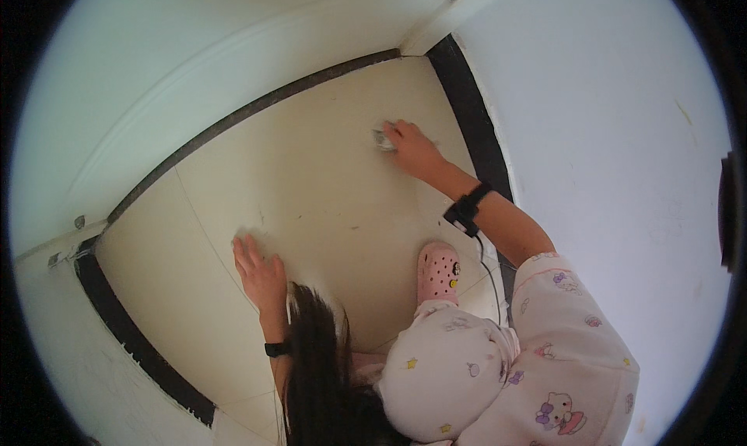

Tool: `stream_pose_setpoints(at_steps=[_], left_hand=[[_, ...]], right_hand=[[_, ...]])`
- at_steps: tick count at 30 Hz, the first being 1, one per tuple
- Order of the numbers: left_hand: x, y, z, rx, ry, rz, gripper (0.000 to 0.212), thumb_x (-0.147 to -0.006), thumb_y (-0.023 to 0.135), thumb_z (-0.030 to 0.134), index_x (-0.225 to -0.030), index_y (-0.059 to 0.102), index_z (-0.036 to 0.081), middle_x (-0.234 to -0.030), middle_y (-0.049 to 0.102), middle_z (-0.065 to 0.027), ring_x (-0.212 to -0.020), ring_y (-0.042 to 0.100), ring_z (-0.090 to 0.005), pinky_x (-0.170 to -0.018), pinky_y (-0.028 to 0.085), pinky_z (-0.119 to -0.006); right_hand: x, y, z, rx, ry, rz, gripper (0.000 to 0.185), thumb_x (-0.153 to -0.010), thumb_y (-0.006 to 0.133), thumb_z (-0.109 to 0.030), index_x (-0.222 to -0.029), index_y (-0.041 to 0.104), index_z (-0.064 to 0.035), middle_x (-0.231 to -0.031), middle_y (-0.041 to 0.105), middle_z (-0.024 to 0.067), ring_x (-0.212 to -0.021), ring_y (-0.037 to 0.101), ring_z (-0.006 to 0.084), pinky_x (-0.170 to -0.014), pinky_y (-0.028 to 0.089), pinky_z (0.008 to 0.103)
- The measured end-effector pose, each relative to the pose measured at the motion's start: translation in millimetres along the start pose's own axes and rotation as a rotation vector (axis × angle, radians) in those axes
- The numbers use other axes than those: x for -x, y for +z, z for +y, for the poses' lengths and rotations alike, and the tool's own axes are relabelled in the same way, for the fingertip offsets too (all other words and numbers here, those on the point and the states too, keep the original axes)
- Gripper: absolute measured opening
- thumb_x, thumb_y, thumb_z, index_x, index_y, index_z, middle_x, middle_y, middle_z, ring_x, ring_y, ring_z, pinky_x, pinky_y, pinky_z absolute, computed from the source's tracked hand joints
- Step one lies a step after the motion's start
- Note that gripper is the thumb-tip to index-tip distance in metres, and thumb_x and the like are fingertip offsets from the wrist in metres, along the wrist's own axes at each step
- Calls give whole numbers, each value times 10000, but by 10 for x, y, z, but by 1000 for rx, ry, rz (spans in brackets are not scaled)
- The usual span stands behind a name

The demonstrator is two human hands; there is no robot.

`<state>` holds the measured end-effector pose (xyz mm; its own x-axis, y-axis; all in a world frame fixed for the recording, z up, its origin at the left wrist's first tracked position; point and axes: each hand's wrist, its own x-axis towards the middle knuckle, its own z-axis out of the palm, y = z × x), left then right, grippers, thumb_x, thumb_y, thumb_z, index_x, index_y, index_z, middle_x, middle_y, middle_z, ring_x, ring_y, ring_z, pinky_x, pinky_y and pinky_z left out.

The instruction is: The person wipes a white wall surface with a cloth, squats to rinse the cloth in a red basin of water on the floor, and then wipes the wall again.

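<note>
My right hand (414, 147) presses a small crumpled whitish-grey wad (383, 136), perhaps tissue or cloth, against the cream tiled floor (327, 160). Its fingers are curled over the wad, so part of it is hidden. To the lower left, my left hand (257, 274) is palm down at the floor with its fingers apart and nothing visible in it. A few small dark specks (404, 228) lie on the tiles between my hands.
A pale door (192, 78) with a dark bottom edge spans the far side. Black baseboards (467, 101) line the walls. My pink clog (437, 271) is planted near the right wall (595, 125). A black cable (491, 276) hangs from my right wrist device (465, 215). Dark hair (318, 364) hangs beside my left forearm.
</note>
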<state>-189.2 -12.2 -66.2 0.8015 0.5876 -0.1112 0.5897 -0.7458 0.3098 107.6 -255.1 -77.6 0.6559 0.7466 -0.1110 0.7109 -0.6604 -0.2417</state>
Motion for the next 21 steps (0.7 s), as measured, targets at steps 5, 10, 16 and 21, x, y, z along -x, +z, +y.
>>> stream_pose_setpoints(at_steps=[5, 10, 16, 21], left_hand=[[-24, -58, -58, 6, 66, -28, 533, -802, 543, 107, -1306, 375, 54, -1393, 294, -166, -1255, 331, -338, -993, 361, -393], [12, 8, -29, 42, 49, -50, 505, -809, 535, 85, -1294, 395, 63, -1386, 319, -154, -1259, 335, -327, -991, 360, -399], [13, -35, 21, 116, 65, -48, 484, -811, 547, 82, -1278, 422, 62, -1386, 308, -192, -1262, 325, -354, -1014, 320, -412], [26, -2, 13, 94, 42, -81, 487, -785, 577, 89, -1251, 440, 53, -1386, 311, -170, -1250, 342, -349, -981, 363, -414]], right_hand=[[283, 74, 596, 438, 326, 97, 399, -741, 564, -45, -1118, 483, 56, -1040, 479, 189, -951, 528, 324, -840, 452, 372], [-161, 169, 1031, 491, 490, 160, 281, -764, 568, -58, -1012, 558, 73, -1025, 507, 187, -867, 576, 305, -695, 534, 322], [-884, -23, 1195, 524, 454, 170, 218, -761, 562, -55, -952, 600, 44, -994, 517, 189, -861, 576, 313, -705, 525, 359], [-892, -19, 1160, 167, 495, 316, 215, -776, 557, -97, -973, 600, -21, -1010, 518, 168, -875, 559, 336, -756, 485, 406]])
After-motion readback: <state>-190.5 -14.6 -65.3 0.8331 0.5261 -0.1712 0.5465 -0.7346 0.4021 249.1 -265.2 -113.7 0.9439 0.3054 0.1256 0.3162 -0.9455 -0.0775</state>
